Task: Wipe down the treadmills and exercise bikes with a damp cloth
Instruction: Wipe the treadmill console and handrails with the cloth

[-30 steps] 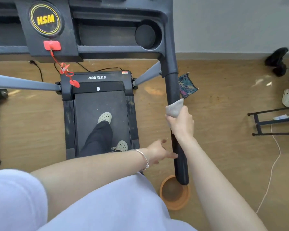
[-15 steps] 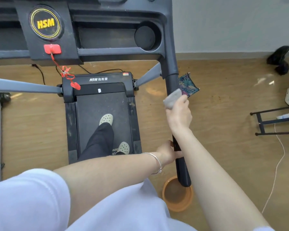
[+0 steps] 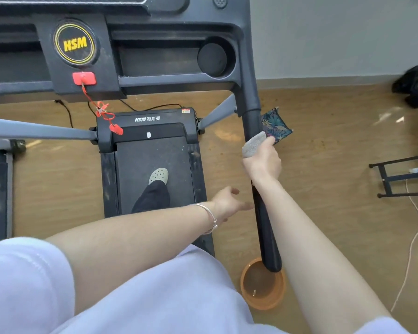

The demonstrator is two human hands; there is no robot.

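Wood-grain vinyl flooring [image 3: 323, 165] spreads under everything, meeting a pale grey wall at the top right. Far left of both hands, grey angled struts run to the matte black treadmill [image 3: 150, 150], whose dusty textured belt carries a foot in a perforated pale clog [image 3: 158, 175]. Above it, the hard plastic console shows a round yellow-ringed HSM badge [image 3: 74, 43], a red safety key [image 3: 84, 78] with its coiled cord, and a circular cup recess.

The left hand [image 3: 227, 203] hangs open and empty, fingers loosely spread towards the handrail, a thin silver bangle [image 3: 209, 219] on the wrist; half a second ago it was resting against the rail, and now it sits just off it. To its right, the smooth black padded handrail [image 3: 266, 232] slopes down from the console. The right hand [image 3: 263, 162] is wrapped around this rail with a grey, nubbly damp cloth [image 3: 252, 144] pressed between palm and rail, arm extended nearly straight; it has slid slightly further up the rail than before.

Below the rail's rounded end sits a round orange plastic basin [image 3: 263, 300] of water. Just beyond the right hand lies a leaf-patterned pouch [image 3: 276, 126].
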